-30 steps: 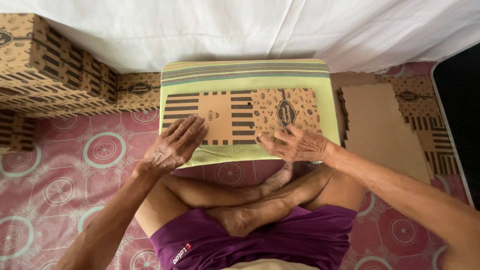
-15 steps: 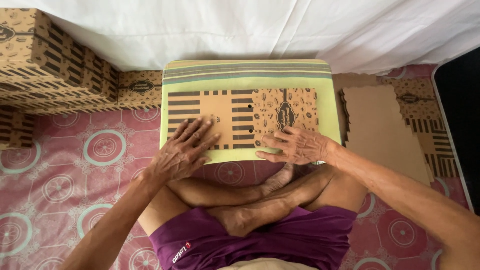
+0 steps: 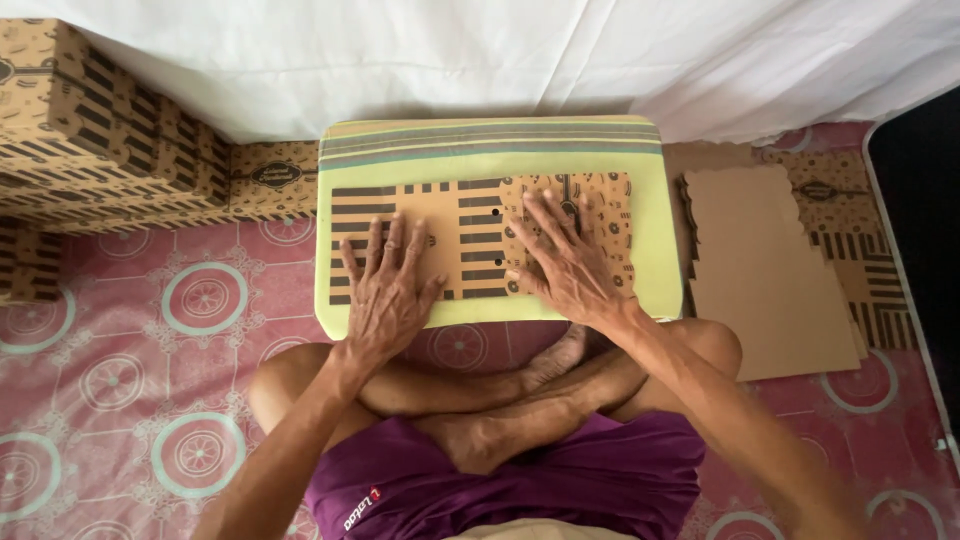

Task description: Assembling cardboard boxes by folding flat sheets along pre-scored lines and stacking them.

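A flat, unfolded cardboard box blank, brown with dark stripes and a patterned panel, lies on a yellow-green cushion in front of my crossed legs. My left hand rests palm down on the blank's left part, fingers spread. My right hand presses flat on the patterned right part, fingers apart. Neither hand grips anything.
Folded patterned cardboard boxes are stacked at the left along a white cloth. A pile of flat cardboard blanks lies at the right on the pink patterned mat. A black surface is at far right.
Both hands have slid forward from the blank's near edge onto its face and now lie flat on it with fingers spread.
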